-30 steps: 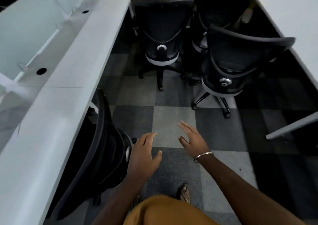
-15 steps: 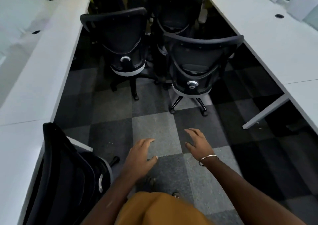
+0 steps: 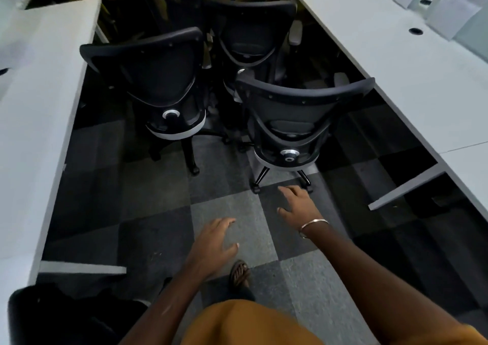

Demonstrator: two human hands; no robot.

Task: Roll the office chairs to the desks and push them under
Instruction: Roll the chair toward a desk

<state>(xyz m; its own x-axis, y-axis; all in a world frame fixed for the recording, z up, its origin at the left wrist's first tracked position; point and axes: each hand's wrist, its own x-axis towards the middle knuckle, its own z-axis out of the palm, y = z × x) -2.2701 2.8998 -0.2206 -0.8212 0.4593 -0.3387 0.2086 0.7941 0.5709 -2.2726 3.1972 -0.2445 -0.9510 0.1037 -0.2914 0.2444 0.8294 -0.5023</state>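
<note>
Three black office chairs stand in the aisle ahead, backs towards me: the nearest chair (image 3: 298,114) on the right, a second chair (image 3: 150,80) on the left, a third chair (image 3: 248,33) behind them. Another black chair (image 3: 52,315) sits tucked at the left desk (image 3: 31,122) in the bottom-left corner. The right desk (image 3: 412,75) runs along the right side. My right hand (image 3: 298,207), with a bangle on the wrist, is stretched out open just short of the nearest chair's base. My left hand (image 3: 214,244) hovers open and empty, lower and to the left.
Grey checkered carpet tiles (image 3: 227,212) cover the aisle between the two long white desks. A white desk leg panel (image 3: 406,186) juts out under the right desk, another (image 3: 81,268) under the left. My sandalled foot (image 3: 239,273) steps forward. More chairs crowd the far dark end.
I have walked forward and turned right, away from the tucked chair, which slid to the bottom-left corner. The aisle chairs are nearer, and my right hand has stretched out towards the nearest one.
</note>
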